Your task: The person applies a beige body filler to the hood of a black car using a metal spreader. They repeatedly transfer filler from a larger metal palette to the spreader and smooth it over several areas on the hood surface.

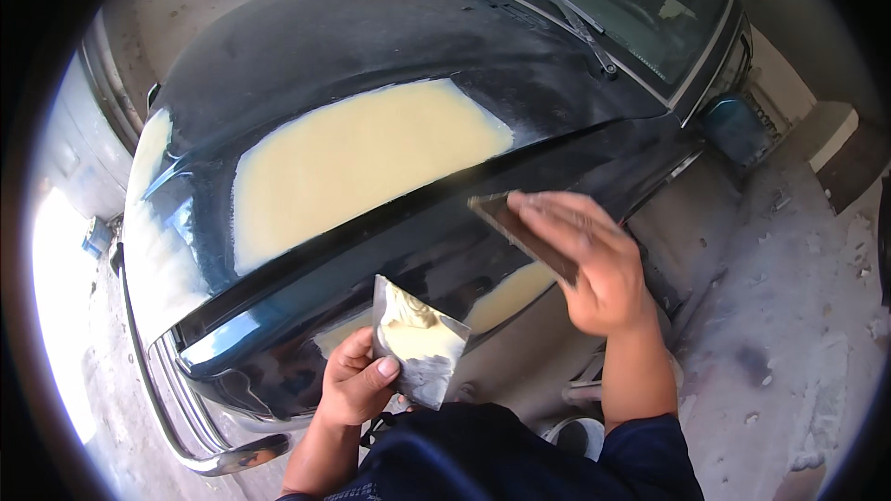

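Note:
My left hand (pixel 357 378) grips a flat metal plate (pixel 432 373) by its left edge, thumb on top. A dollop of pale yellow body filler (pixel 408 315) lies on the plate's upper part, with grey smears below it. Raised to the right, my right hand (pixel 594 269) is closed on a dark flat spreader (pixel 527 234), its far edge pointing up and left, apart from the car. Beyond both hands is a black car hood (pixel 306 42) with a large smooth patch of yellow filler (pixel 362 153). Partly behind the plate, the fender carries another filler patch (pixel 510 299).
More pale filler covers the car's front corner (pixel 153 250) at the left. A chrome bumper bar (pixel 237 456) curves at lower left. The windshield with wipers (pixel 585 28) and a side mirror (pixel 733 128) are at the upper right. Dusty concrete floor (pixel 780 343) lies to the right.

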Tool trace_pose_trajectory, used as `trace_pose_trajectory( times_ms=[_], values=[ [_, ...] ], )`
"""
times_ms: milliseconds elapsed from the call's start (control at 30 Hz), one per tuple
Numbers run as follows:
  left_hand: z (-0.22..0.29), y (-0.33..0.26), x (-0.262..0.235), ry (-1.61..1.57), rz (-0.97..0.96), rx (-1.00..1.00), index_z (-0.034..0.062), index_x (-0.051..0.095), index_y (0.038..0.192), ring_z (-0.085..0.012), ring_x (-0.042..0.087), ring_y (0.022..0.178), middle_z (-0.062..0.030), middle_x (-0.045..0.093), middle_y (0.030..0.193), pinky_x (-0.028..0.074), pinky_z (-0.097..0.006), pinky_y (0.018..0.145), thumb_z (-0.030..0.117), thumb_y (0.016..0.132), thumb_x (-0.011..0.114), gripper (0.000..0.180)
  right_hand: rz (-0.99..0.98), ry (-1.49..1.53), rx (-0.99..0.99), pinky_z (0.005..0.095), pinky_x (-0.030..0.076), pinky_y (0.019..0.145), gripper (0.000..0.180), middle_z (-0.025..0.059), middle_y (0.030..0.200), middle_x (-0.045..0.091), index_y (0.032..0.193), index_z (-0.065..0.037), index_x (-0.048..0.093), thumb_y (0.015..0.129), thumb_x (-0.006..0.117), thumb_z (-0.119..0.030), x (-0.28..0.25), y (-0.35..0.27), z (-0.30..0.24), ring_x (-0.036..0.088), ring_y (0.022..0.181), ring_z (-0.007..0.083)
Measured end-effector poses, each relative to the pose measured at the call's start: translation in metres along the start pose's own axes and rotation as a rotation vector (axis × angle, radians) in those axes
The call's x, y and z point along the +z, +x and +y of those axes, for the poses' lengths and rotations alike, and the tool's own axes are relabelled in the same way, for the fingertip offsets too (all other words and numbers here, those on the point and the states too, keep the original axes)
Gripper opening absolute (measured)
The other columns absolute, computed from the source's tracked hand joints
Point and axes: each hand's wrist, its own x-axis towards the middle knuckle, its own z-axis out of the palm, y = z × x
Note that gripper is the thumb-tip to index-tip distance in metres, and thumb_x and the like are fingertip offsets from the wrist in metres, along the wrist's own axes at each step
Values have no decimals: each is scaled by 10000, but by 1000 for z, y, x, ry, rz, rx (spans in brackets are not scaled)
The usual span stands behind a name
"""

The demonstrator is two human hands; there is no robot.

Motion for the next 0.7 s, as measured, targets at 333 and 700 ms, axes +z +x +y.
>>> trace_pose_trajectory(
  times_ms=[333,700],
  values=[
    [-1,7,16,200,-88,14,-65,478,1267,-161,615,850,-143,634,1060,506,-277,691,16,926,537,356,-122,304,80,409,479,952,494,147,1226,601,1190,-13,602,708,597,94,8,-46,-36,579,1127,327],
    [-40,26,69,276,25,357,-4,385,1347,-199,503,1194,-124,534,1290,369,-347,1031,-16,946,473,411,359,947,629,262,460,849,382,128,1029,637,1178,56,445,885,644,-88,15,-138,-18,602,953,142]
  ],
)
